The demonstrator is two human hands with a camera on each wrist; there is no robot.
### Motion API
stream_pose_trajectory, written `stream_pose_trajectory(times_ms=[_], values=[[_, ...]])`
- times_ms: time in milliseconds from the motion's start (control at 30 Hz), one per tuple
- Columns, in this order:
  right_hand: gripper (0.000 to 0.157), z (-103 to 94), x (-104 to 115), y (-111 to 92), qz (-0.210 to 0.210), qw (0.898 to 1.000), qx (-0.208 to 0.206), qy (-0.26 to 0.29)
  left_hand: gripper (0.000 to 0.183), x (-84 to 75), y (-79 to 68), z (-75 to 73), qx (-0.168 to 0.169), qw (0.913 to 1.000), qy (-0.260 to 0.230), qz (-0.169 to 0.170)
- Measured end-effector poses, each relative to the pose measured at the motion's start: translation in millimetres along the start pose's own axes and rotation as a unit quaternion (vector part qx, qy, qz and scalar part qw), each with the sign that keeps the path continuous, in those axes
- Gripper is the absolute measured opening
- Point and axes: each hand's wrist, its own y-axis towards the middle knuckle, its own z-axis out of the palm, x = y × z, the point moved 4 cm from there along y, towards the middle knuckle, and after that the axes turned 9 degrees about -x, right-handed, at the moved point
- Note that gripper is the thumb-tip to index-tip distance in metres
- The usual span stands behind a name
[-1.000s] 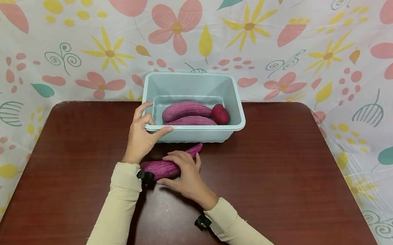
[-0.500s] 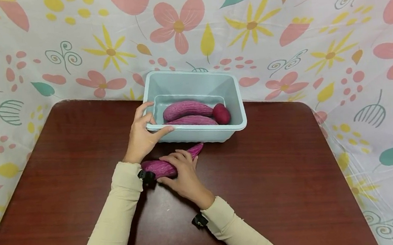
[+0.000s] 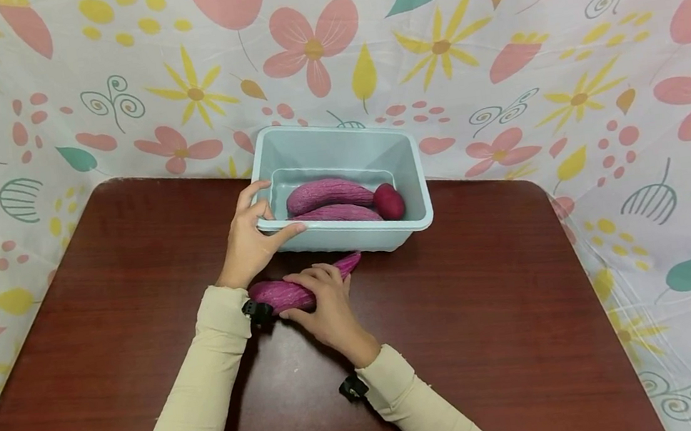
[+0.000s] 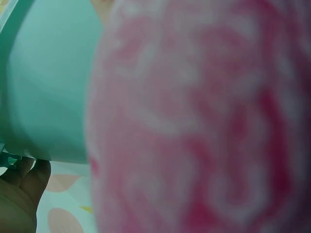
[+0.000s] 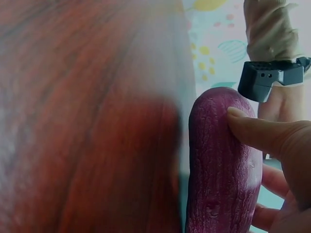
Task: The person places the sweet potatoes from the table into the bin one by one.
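My left hand [image 3: 246, 246] grips the near left corner of a light blue plastic bin [image 3: 354, 236], thumb along the front rim and fingers over the left side. Just in front of the bin, my right hand [image 3: 329, 311] holds a long purple eggplant [image 3: 280, 295] from above. Its blunt end lies beside my left wrist and its tapered tip points right. In the right wrist view, the thumb presses one side of the eggplant [image 5: 221, 165], with fingers behind. The eggplant [image 4: 194, 121] fills much of the left wrist view, blurred, beside the bin wall [image 4: 53, 87].
Inside the bin lie two more purple eggplants [image 3: 326, 194] and a round dark-red item [image 3: 388, 201] at their right end. The bin stands near the back edge of a dark wood table [image 3: 491, 298]. Floral cloth [image 3: 312, 47] hangs behind and at both sides.
My right hand and the eggplant shift only slightly over the last second. The left hand keeps its grip on the bin.
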Motion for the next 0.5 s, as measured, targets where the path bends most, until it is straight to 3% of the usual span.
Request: stream_pose_trajectory(times_ms=[500], values=[[0.053,-16.9,-4,3,0.0,1.0,-0.025,-0.006,0.049,-3.0,-0.9,0.0,0.0,1.0,0.008,-0.001]])
